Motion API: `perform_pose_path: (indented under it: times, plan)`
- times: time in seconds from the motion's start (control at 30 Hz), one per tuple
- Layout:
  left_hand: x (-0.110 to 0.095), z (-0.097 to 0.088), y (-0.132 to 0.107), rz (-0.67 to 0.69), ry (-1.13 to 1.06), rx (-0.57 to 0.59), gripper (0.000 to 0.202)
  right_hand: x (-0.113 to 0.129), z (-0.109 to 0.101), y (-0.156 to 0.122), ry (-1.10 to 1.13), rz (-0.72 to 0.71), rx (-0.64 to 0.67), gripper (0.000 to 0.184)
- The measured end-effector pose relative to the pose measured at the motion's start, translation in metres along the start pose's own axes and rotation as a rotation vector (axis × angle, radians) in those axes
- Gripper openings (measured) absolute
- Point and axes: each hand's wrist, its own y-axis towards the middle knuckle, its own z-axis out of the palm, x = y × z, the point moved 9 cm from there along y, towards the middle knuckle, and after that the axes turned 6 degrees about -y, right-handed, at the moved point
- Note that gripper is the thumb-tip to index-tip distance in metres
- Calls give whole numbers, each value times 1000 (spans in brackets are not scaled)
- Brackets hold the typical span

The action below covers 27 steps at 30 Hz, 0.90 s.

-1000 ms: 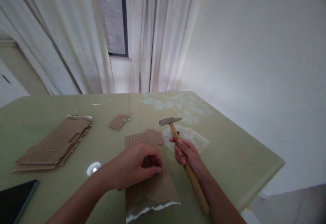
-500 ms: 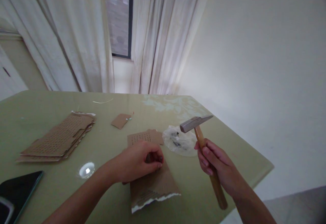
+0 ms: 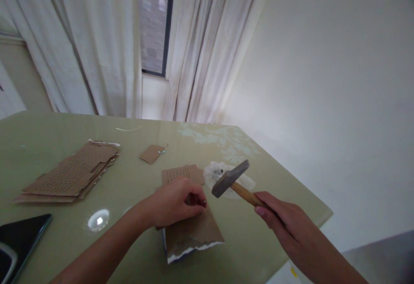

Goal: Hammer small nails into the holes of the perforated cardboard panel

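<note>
Just short of a blow, it seems: the left hand (image 3: 176, 202) has its fingers pinched shut on a small nail (image 3: 203, 203) over a torn cardboard strip (image 3: 194, 232) on the table (image 3: 136, 176). The right hand (image 3: 287, 228), clenched round the handle, holds a hammer (image 3: 237, 183) close beside it. A strike here calls for a square hit, clear of the fingertips.
</note>
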Motion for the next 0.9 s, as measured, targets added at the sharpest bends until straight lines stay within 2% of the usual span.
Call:
perform_pose_path:
  times: [0.13, 0.3, 0.5, 0.7, 0.83, 0.9]
  plan:
    - [-1, 0, 0, 25, 8, 0, 17, 11, -4, 3, -66, -30, -33, 30]
    - [-2, 2, 1, 49, 33, 6, 16, 20, 10, -1, -144, -115, -5, 43]
    - [-1, 3, 1, 62, 56, 3, 14, 12, 7, -8, -83, -49, -58, 32]
    - [-8, 1, 2, 97, 106, -1, 11, 14, 27, -9, -94, -69, 38, 30]
    - [-10, 2, 2, 105, 117, 9, 11, 16, 14, -10, -50, -80, -104, 27]
    - [-10, 3, 1, 111, 119, 13, 11, 17, 16, -11, -30, -86, -125, 27]
